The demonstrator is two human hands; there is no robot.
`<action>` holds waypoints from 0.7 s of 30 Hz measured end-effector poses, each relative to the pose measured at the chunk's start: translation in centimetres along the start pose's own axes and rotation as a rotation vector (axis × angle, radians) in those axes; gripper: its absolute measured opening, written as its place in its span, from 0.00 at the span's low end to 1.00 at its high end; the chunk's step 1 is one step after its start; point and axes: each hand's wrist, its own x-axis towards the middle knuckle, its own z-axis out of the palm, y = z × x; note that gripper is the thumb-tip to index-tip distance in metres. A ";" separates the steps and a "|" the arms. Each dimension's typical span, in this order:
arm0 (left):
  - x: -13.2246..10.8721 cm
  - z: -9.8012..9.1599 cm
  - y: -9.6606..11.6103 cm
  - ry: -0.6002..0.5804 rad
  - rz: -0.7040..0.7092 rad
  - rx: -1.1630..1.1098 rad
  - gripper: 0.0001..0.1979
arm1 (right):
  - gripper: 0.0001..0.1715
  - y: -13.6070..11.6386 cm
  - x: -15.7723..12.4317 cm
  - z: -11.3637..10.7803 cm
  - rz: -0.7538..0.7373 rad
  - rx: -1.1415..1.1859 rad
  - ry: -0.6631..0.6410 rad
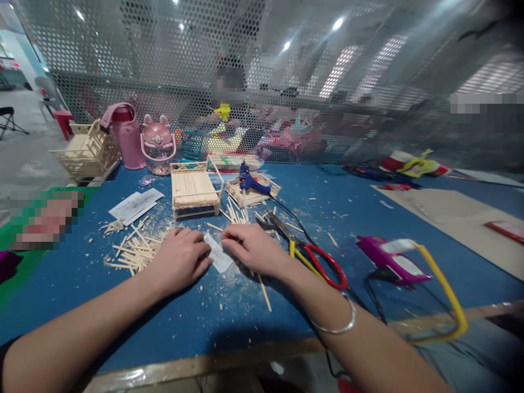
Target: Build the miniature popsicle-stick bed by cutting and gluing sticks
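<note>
My left hand [182, 255] rests low over the table with its fingers curled; its fingertips meet the left edge of a small white paper slip [218, 252]. On the slip's other side is my right hand [256, 248], fingers bent and drawn together at its edge. What either hand grips is hidden. Loose wooden sticks [133, 248] lie in a heap left of my left hand. Scissors with red and yellow handles [305, 248] lie right of my right hand. Beyond the hands stands a small bed-like frame of sticks [194, 190].
A blue glue gun [251, 183] lies on another stick piece [233, 196], its cord trailing right. Two paper slips [137, 206], a pink bottle [126, 136] and a pink jug [158, 147] are at left. A purple device with a yellow bar [393, 262] stands right. Perforated metal [164, 65] rises behind.
</note>
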 end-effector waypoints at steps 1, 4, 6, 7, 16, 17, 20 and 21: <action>0.0 -0.1 0.2 0.014 -0.037 0.019 0.15 | 0.09 0.1 0.0 0.0 0.022 -0.001 0.009; 0.0 0.0 0.7 0.050 -0.022 -0.015 0.13 | 0.08 0.3 0.1 0.1 0.078 -0.007 0.038; 0.1 0.2 0.7 0.038 0.071 -0.074 0.16 | 0.08 0.4 0.1 0.2 0.105 -0.017 0.061; 0.2 0.3 0.7 0.016 0.112 -0.103 0.19 | 0.08 0.4 0.1 0.2 0.117 -0.023 0.073; -0.3 -0.2 0.7 0.021 -0.076 -0.040 0.13 | 0.08 0.9 0.2 -0.1 0.117 0.015 0.108; -0.3 -0.2 0.8 0.036 -0.104 -0.019 0.13 | 0.08 0.9 0.2 0.1 0.111 0.047 0.092; -0.2 -0.1 1.2 0.101 -0.165 0.008 0.13 | 0.08 0.9 0.5 0.8 0.094 0.136 0.059; -0.1 0.0 1.3 0.123 -0.180 0.013 0.13 | 0.08 1.0 0.6 1.1 0.082 0.145 0.061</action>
